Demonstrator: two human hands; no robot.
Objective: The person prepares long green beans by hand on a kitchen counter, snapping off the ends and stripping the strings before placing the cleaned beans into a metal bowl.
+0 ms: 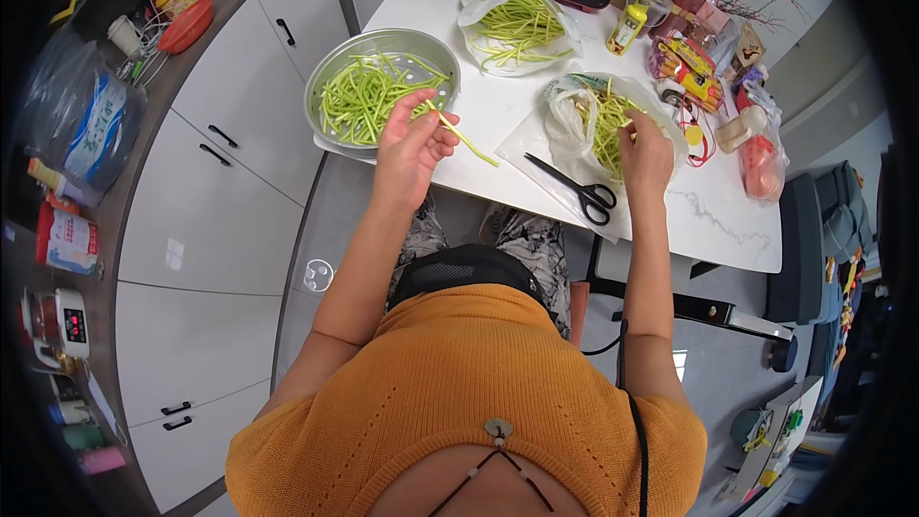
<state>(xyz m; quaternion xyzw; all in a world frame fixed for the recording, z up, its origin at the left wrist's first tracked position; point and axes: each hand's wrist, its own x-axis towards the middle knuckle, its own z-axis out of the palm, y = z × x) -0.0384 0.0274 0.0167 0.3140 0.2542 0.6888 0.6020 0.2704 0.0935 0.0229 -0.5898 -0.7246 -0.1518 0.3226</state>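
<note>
Left of the scissors (580, 190), the left hand (414, 151) pinches a green stem (475, 146), while right of them the right hand (647, 155) meets an open bag (567, 122), its grip unclear.

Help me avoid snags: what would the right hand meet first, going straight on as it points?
The right hand would likely meet green stems in the nearer white bag; depth and any contact are unclear.

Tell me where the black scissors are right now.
In the head view, the black scissors lie right of centre near the front edge of the white table, just below the plastic bag at the right hand.
</note>
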